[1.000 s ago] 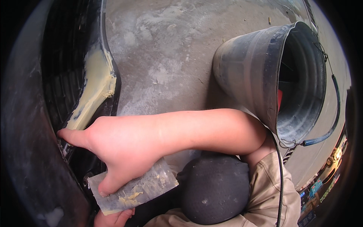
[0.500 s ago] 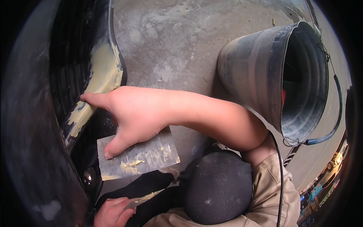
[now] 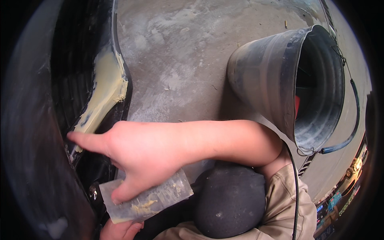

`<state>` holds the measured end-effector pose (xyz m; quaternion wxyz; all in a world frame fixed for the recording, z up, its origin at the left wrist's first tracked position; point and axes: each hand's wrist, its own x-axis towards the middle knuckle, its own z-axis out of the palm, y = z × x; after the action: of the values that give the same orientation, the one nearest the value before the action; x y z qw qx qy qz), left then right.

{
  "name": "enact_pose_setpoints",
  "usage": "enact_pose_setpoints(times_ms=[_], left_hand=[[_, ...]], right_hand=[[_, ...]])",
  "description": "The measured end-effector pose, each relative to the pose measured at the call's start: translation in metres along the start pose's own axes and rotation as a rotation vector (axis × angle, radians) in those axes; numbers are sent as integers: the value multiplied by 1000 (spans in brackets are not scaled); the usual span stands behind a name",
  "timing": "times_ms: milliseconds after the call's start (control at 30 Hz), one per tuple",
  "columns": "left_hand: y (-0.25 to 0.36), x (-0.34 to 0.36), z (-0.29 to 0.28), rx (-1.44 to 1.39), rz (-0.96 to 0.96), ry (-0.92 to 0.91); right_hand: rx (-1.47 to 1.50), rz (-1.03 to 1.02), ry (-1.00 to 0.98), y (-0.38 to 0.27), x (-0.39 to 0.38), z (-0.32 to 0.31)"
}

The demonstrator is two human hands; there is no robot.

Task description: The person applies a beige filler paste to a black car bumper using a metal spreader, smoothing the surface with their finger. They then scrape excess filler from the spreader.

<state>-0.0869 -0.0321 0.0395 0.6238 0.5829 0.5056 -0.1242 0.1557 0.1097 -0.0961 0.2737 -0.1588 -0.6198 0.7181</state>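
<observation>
A black bumper-like panel (image 3: 56,176) runs down the left, with a narrow edge covered in pale yellow filler (image 3: 105,86). My right hand (image 3: 140,148) stretches its forefinger to the lower end of the filler, touching or nearly touching it. Its thumb presses on a flat metal spreader plate (image 3: 160,200) that is smeared with filler; the other fingers are out of sight. Below, at the bottom edge, my left hand (image 3: 120,230) is closed, partly covered by the plate. The putty knife in it is now hidden behind that plate.
A dark bucket (image 3: 264,76) lies on its side at the right, a red thing (image 3: 297,105) inside and its handle (image 3: 340,147) hanging out. My dark-clad knee (image 3: 230,200) is below my forearm. A black cable (image 3: 296,192) runs down past my sleeve. Stained concrete floor (image 3: 172,60) lies beyond.
My right hand has moved down along the filler, its forefinger leaving a smoother strip. The spreader plate has come down with it and covers the putty knife and part of my left hand.
</observation>
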Motion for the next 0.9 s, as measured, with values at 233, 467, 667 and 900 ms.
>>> enact_pose_setpoints(times_ms=[233,467,667,900], left_hand=[[4,2,-5,-128,-104,-13],[-7,3,-5,-102,-38,-17],[-9,3,-5,-107,-19,-26],[-11,2,-6,-111,-59,-75]], right_hand=[[-238,190,285,28,-19,-27],[-249,210,230,50,-19,-26],[-102,149,147,39,-10,-15],[-20,131,69,18,-2,-9]])
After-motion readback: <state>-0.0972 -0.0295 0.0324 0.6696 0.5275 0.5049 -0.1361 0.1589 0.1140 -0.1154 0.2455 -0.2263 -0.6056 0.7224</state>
